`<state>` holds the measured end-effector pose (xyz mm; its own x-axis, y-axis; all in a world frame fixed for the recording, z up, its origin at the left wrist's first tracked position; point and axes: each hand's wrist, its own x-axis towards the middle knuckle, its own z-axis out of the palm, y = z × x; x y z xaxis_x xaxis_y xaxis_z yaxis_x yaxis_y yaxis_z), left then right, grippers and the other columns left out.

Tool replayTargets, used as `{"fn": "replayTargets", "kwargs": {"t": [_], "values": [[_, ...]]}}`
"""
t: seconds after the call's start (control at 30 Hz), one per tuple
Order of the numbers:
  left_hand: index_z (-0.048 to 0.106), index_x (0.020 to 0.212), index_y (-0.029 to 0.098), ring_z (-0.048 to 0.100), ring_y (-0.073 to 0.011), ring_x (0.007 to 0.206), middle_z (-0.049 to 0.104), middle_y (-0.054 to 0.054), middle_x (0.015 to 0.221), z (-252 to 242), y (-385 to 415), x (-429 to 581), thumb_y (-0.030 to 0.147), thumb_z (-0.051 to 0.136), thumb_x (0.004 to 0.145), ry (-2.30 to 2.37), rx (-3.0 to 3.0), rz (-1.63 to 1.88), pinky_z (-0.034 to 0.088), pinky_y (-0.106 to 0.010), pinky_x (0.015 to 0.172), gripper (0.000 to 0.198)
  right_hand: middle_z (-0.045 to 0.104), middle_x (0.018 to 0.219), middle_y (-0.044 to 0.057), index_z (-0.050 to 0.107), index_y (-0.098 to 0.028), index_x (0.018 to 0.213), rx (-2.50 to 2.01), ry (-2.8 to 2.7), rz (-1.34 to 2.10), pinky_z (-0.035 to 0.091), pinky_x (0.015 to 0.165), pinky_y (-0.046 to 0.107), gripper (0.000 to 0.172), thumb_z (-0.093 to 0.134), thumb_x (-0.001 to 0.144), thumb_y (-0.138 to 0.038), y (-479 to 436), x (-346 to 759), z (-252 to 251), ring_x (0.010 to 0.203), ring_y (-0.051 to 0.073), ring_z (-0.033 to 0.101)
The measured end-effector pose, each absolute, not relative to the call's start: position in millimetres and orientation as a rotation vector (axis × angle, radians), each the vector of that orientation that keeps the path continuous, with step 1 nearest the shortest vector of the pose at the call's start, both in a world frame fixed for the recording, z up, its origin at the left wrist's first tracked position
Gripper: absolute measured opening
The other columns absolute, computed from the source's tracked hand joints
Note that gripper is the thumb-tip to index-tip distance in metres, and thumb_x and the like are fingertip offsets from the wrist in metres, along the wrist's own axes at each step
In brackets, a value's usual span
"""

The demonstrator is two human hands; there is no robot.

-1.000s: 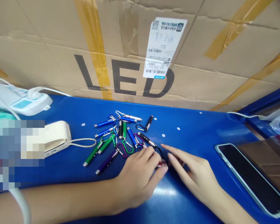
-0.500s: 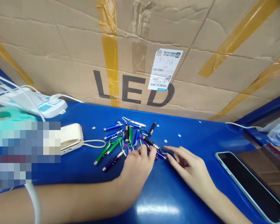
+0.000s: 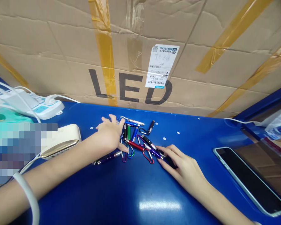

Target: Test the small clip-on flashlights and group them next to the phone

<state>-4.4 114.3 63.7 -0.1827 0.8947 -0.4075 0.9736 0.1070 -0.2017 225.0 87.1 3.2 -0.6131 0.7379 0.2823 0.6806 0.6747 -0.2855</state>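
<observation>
A heap of small keychain penlights (image 3: 133, 137) with coloured carabiner clips lies on the blue table. My left hand (image 3: 109, 135) rests over the heap's left side, fingers spread, and hides part of it. A dark purple penlight (image 3: 107, 158) sticks out below that hand. A red penlight (image 3: 134, 145) lies across the front of the heap, with a pink carabiner (image 3: 148, 157) at its end. My right hand (image 3: 180, 162) sits at the heap's right end, fingers curled against a purple penlight (image 3: 155, 153). I cannot tell if it grips anything.
A taped cardboard box printed LED (image 3: 131, 87) stands behind the blue table (image 3: 140, 200). A power strip (image 3: 42, 109) and a cream power bank (image 3: 61, 139) are to the left. A phone (image 3: 250, 179) lies at right, and a blurred patch covers the lower left.
My left hand has moved up and left across the heap, covering the green penlights. The red penlight now shows at the front. My right hand has moved left, its fingers curled closer to the heap.
</observation>
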Motion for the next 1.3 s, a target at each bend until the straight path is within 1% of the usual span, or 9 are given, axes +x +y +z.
{"fn": "replayTargets", "kwargs": {"t": [0.1, 0.23, 0.4, 0.5, 0.6, 0.73, 0.93, 1.13, 1.3], "values": [[0.015, 0.145, 0.01, 0.043, -0.0522, 0.119, 0.027, -0.035, 0.142, 64.0, 118.7, -5.4, 0.068, 0.067, 0.057, 2.125, 1.779, -0.753, 0.044, -0.052, 0.087, 0.117, 0.062, 0.089, 0.003, 0.059, -0.022, 0.116, -1.135, -2.495, 0.235, 0.05, 0.048, 0.019, 0.03, 0.045, 0.091, -0.032, 87.6, 226.5, 0.5, 0.057, 0.009, 0.061], [0.026, 0.14, 0.001, 0.053, -0.0473, 0.109, 0.042, -0.037, 0.13, 65.3, 115.4, 0.7, 0.054, 0.058, 0.077, 1.98, 1.95, -0.687, 0.046, -0.048, 0.082, 0.089, 0.06, 0.094, 0.003, 0.058, -0.022, 0.117, -1.174, -2.5, 0.205, 0.049, 0.047, 0.02, 0.03, 0.046, 0.091, -0.031, 87.6, 226.7, -3.4, 0.057, 0.009, 0.061], [0.031, 0.138, 0.013, 0.059, -0.0314, 0.102, 0.053, -0.02, 0.124, 61.8, 110.2, -2.8, 0.029, 0.05, 0.087, 1.702, 2.243, -0.474, 0.046, -0.036, 0.08, 0.056, 0.061, 0.091, 0.003, 0.056, -0.022, 0.119, -1.18, -2.519, 0.184, 0.05, 0.049, 0.02, 0.031, 0.044, 0.092, -0.031, 88.4, 225.3, -3.1, 0.061, 0.01, 0.063], [0.028, 0.138, 0.021, 0.055, -0.0257, 0.11, 0.049, -0.013, 0.131, 61.6, 115.3, -12.8, 0.031, 0.05, 0.086, 1.498, 2.287, -0.241, 0.045, -0.031, 0.085, 0.057, 0.061, 0.09, 0.003, 0.057, -0.022, 0.118, -1.178, -2.497, 0.222, 0.048, 0.046, 0.019, 0.031, 0.044, 0.091, -0.032, 89.5, 226.2, -2.4, 0.057, 0.009, 0.061], [0.029, 0.138, 0.024, 0.046, -0.0293, 0.12, 0.041, -0.012, 0.138, 61.7, 127.4, -24.6, 0.049, 0.041, 0.088, 1.583, 2.244, -0.087, 0.039, -0.038, 0.094, 0.058, 0.061, 0.09, 0.002, 0.057, -0.023, 0.117, -1.178, -2.473, 0.255, 0.046, 0.043, 0.018, 0.031, 0.045, 0.091, -0.032, 90.5, 227.5, -2.9, 0.054, 0.008, 0.059], [0.043, 0.128, 0.007, 0.048, -0.0344, 0.114, 0.045, -0.023, 0.127, 50.8, 147.1, -38.1, 0.035, 0.032, 0.091, 1.796, 2.254, -0.095, 0.042, -0.043, 0.087, 0.048, 0.06, 0.09, 0.002, 0.057, -0.024, 0.117, -1.189, -2.471, 0.272, 0.045, 0.043, 0.018, 0.031, 0.045, 0.09, -0.031, 90.9, 228.2, -3.6, 0.053, 0.007, 0.058], [0.053, 0.113, 0.014, 0.057, -0.0175, 0.088, 0.062, -0.009, 0.101, 36.5, 161.5, -39.4, 0.021, 0.044, 0.084, 1.614, 2.303, -0.044, 0.043, -0.025, 0.075, 0.031, 0.06, 0.092, 0.002, 0.057, -0.024, 0.117, -1.211, -2.478, 0.294, 0.047, 0.045, 0.019, 0.03, 0.046, 0.09, -0.031, 90.4, 227.8, -1.7, 0.057, 0.009, 0.059], [0.062, 0.102, 0.017, 0.059, -0.0166, 0.071, 0.067, -0.005, 0.087, 47.6, 161.7, -48.2, 0.03, 0.057, 0.076, 1.601, 2.259, -0.092, 0.039, -0.024, 0.06, 0.029, 0.06, 0.091, 0.003, 0.058, -0.022, 0.116, -1.223, -2.495, 0.353, 0.049, 0.052, 0.021, 0.029, 0.049, 0.089, -0.03, 90.5, 228.5, 2.8, 0.061, 0.01, 0.059], [0.069, 0.092, 0.018, 0.063, -0.0174, 0.075, 0.071, -0.004, 0.088, 61.2, 162.9, -61.3, 0.031, 0.056, 0.076, 1.565, 2.231, -0.099, 0.041, -0.025, 0.064, 0.024, 0.06, 0.089, 0.003, 0.058, -0.023, 0.116, -1.235, -2.482, 0.389, 0.049, 0.054, 0.022, 0.029, 0.047, 0.091, -0.033, 92.1, 230.3, 1.8, 0.061, 0.011, 0.058]]}}
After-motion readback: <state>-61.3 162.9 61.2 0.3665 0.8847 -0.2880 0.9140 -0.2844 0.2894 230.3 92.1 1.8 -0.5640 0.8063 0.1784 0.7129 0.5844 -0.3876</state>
